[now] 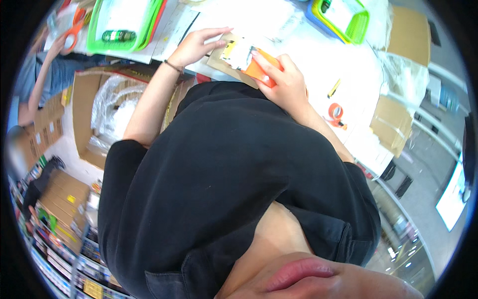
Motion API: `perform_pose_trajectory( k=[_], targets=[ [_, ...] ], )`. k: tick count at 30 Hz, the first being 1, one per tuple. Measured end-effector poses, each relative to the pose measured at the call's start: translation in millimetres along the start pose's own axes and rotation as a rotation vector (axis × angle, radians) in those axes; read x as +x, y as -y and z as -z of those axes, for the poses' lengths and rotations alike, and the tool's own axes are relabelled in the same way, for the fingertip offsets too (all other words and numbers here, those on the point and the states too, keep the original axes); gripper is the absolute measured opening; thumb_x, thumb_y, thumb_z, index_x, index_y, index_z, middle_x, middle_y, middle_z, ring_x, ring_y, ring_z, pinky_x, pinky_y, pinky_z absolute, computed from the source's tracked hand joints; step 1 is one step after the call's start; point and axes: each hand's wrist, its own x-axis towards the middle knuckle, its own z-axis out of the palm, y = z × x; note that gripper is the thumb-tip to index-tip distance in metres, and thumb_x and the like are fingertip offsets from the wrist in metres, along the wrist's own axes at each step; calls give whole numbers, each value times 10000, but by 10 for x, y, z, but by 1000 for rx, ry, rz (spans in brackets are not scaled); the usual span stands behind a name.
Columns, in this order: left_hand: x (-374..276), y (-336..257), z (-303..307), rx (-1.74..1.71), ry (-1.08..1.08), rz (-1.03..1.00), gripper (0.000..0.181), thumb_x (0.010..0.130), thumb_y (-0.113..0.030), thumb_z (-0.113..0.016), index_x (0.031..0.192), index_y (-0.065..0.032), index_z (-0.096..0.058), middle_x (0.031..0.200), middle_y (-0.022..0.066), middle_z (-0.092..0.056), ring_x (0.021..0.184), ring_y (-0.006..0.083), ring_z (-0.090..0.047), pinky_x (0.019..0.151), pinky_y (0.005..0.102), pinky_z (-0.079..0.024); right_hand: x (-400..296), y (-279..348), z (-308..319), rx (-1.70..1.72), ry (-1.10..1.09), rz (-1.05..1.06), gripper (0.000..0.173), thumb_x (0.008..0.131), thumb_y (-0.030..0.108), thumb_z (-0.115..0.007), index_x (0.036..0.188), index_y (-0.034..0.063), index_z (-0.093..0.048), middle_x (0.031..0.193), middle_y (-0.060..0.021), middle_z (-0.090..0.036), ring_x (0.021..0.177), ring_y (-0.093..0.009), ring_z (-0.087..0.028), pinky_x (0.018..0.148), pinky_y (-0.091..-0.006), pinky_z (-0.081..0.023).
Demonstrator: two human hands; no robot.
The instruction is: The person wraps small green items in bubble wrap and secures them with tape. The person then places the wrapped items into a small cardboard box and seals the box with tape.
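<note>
My right hand grips an orange tool that looks like a tape dispenser. Its dark front edge rests against a flat brown cardboard package at the table's near edge. A white and yellow label or wrapper covers part of that package. My left hand has its thumb and fingers apart, with the fingertips at the package's far left corner. Glare washes out the tabletop around it. Right of my right hand lie a yellow utility knife and a small orange-red tape dispenser.
Stacked plastic baskets stand at the back left, others at the back right, each stack holding a dark green item. An open carton with bubble wrap is at my left. Beyond it, another person's hand holds orange scissors.
</note>
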Motion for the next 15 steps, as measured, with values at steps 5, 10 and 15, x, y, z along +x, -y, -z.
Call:
perform_pose_trajectory(
  k=[5,10,15],
  targets=[
    [-85,-534,96,-380,-179,341,406,975,-178,-566,1373,-132,-499,1165,91,-644,1130,169,-594,952,306,-483,-33,-48,-51,-23,-21,17,644,647,190,-809,1266,225,-634,849,-74,-511,756,-216,-556,626,-337,-480],
    [-160,-773,19,-1041,-77,576,403,989,-237,-564,1357,-103,-467,979,15,-633,989,119,-602,879,285,-503,5,-35,-106,8,-35,14,642,649,195,-812,1266,218,-634,844,-73,-499,741,-223,-555,625,-339,-482],
    [-9,-401,-115,-620,-187,430,433,929,-182,-636,1302,-51,-458,987,42,-658,933,140,-635,799,265,-506,129,69,-81,-36,-11,-25,611,678,223,-814,1263,206,-637,854,-77,-486,723,-233,-551,618,-339,-482]
  ],
)
